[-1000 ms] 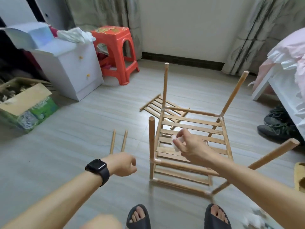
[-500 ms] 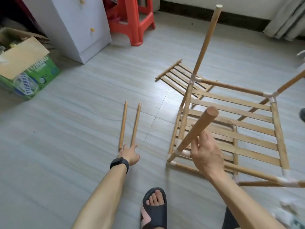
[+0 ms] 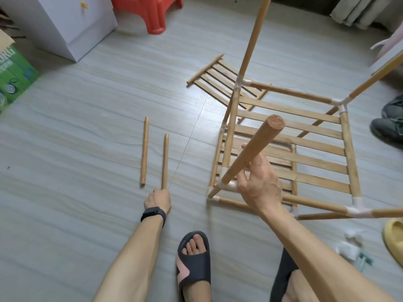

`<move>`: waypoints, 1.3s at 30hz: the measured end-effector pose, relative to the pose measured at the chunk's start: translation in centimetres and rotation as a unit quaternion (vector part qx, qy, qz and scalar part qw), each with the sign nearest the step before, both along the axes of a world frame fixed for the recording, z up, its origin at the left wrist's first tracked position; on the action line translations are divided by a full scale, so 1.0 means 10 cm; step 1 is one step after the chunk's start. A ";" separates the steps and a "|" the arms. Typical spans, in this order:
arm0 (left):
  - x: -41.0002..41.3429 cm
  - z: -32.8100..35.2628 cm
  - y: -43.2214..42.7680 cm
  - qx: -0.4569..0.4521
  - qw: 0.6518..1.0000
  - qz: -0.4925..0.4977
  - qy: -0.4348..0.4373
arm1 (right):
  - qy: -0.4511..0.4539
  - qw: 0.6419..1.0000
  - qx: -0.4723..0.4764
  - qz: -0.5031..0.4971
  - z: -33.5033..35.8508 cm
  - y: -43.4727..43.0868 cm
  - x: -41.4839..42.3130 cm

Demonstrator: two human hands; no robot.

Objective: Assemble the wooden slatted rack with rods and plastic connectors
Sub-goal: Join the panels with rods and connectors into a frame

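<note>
The partly built wooden rack point(image 3: 305, 131) stands on the floor at the right, its slatted shelves joined to rods by white plastic connectors point(image 3: 357, 207). My right hand point(image 3: 259, 184) grips the thick leg point(image 3: 255, 149) that slants up toward me. Two loose thin rods point(image 3: 144, 153) lie side by side on the floor to the left. My left hand point(image 3: 157, 200), with a black watch on the wrist, pinches the near end of the right-hand rod point(image 3: 165, 160). A spare slatted panel point(image 3: 212, 76) lies flat behind the rack.
A white cabinet point(image 3: 65, 25) and a red stool point(image 3: 150, 12) stand at the back left, a green cardboard box point(image 3: 13, 68) at the far left. Dark shoes point(image 3: 388, 127), a yellow slipper point(image 3: 394, 238) and loose white parts point(image 3: 349, 247) lie at the right. My slippered feet point(image 3: 194, 258) are at the bottom.
I have leaned down toward the floor. My left hand reached forward to the two rods and closed on the near end of the right one. My right hand has taken hold of the slanted leg.
</note>
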State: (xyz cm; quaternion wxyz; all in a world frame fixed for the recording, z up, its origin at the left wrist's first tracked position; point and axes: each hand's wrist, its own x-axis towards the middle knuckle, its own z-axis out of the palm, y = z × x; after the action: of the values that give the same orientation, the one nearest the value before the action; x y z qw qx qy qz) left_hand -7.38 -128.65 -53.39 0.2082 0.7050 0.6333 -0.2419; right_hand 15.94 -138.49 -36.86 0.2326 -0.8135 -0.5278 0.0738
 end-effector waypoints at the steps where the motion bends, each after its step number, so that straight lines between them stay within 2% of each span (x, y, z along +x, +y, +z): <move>1: -0.02 -0.02 -0.06 -0.002 1.000 0.001 0.000 | -0.001 1.000 0.003 0.000 0.00 0.00 0.00; 5: -0.09 -0.02 -0.21 -0.018 0.999 0.023 -0.038 | -0.004 1.000 0.006 -0.009 0.00 0.00 0.00; 8: -0.11 0.09 -0.18 -0.054 0.987 0.103 -0.110 | 0.004 1.000 0.000 -0.015 0.01 0.00 0.00; 11: -0.11 0.33 -0.12 -0.110 0.937 0.235 -0.235 | 0.056 0.998 -0.016 -0.028 0.06 -0.01 0.02; 14: -0.07 0.81 -0.09 -0.163 0.859 0.317 -0.368 | 0.199 0.978 -0.033 -0.047 0.24 0.03 0.10; 17: -0.03 1.36 -0.04 -0.176 0.816 0.310 -0.455 | 0.334 0.938 -0.033 -0.085 0.57 0.03 0.23; 20: 0.02 1.94 -0.01 -0.162 0.791 0.292 -0.512 | 0.415 0.905 -0.014 -0.091 0.94 -0.03 0.37; 24: 0.11 2.64 -0.08 -0.161 0.760 0.261 -0.573 | 0.497 0.866 -0.014 -0.047 1.46 -0.11 0.50; 27: 0.17 3.09 -0.17 -0.155 0.749 0.233 -0.601 | 0.555 0.832 -0.009 -0.003 1.85 -0.18 0.53; 31: 0.27 3.55 -0.31 -0.118 0.710 0.209 -0.663 | 0.612 0.789 0.015 0.050 2.26 -0.33 0.49; 34: 0.39 3.85 -0.42 -0.113 0.701 0.168 -0.684 | 0.639 0.765 0.036 0.071 2.42 -0.44 0.45; 36: 0.49 4.04 -0.48 -0.100 0.709 0.145 -0.683 | 0.660 0.745 0.050 0.084 2.45 -0.50 0.43; 39: 0.63 4.21 -0.57 -0.026 0.718 0.147 -0.680 | 0.675 0.728 0.064 0.101 2.43 -0.55 0.36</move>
State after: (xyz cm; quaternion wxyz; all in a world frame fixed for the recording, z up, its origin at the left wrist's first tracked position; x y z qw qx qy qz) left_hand -1.07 -134.30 -11.32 0.6341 0.5721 0.4100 0.3201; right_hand 19.58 -143.96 -12.60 0.5700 -0.4744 -0.3140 0.5928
